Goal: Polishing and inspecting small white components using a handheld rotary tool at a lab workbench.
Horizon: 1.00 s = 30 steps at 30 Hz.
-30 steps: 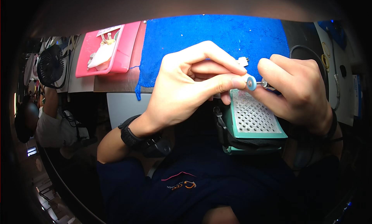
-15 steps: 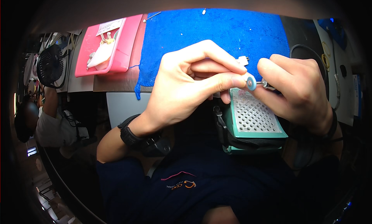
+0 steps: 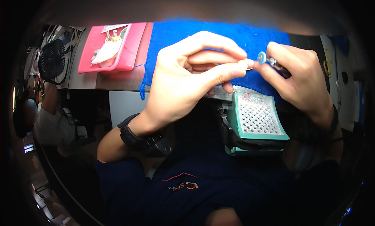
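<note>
Head view shows my left hand (image 3: 187, 81) pinching a small part, too small to tell what, beside the blue ring (image 3: 261, 57). My right hand (image 3: 299, 79) grips the ring's metal tool (image 3: 278, 65), above the blue cloth (image 3: 218, 32) and green tray (image 3: 256, 118).

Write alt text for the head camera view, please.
Two bare hands meet above a blue cloth: the right hand holds a thin metal tool carrying a small blue ring, which the left hand pinches beside. Below sits a perforated green tray; a pink tray lies left.
</note>
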Motion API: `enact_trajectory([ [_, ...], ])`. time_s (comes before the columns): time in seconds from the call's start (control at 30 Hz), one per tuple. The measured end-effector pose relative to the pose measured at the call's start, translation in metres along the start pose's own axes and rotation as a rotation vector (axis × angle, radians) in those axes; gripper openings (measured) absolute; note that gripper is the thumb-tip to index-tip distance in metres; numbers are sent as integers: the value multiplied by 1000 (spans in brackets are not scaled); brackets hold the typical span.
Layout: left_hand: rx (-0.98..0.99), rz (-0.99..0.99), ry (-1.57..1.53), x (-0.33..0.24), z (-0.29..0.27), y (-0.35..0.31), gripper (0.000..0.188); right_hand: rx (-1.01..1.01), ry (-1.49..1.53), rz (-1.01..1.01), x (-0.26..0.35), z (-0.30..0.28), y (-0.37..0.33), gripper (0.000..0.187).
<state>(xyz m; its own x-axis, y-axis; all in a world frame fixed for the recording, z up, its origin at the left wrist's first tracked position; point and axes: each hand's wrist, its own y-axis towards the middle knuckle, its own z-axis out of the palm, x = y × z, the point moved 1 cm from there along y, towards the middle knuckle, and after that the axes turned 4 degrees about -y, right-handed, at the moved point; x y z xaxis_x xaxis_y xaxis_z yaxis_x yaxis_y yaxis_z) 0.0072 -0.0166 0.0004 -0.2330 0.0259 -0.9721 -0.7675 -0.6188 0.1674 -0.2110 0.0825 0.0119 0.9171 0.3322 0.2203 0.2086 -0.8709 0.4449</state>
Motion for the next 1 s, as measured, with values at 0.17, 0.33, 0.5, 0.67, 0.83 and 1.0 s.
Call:
enact_trajectory([
  [0.17, 11, -66, -4, -6, -5, 0, 21, -76, -160, 57, -20, 14, 15, 19],
  [0.33, 19, -127, -88, -1, -4, -2, 22, -111, -129, -66, -4, 0, 10, 23],
  [0.5, 19, -149, -98, 1, -3, -3, 25, 102, 66, -109, 11, 2, 4, 20],
  [0.67, 5, -168, -85, 2, -2, 1, 23, 127, 153, -69, 4, 4, 5, 16],
  [0.83, -9, -159, -58, 2, -2, -1, 14, 59, 92, -98, 6, 1, 6, 19],
  [1.0, -51, -67, -20, 5, -2, 0, 19, -205, 169, -71, 15, -20, 17, 19],
])
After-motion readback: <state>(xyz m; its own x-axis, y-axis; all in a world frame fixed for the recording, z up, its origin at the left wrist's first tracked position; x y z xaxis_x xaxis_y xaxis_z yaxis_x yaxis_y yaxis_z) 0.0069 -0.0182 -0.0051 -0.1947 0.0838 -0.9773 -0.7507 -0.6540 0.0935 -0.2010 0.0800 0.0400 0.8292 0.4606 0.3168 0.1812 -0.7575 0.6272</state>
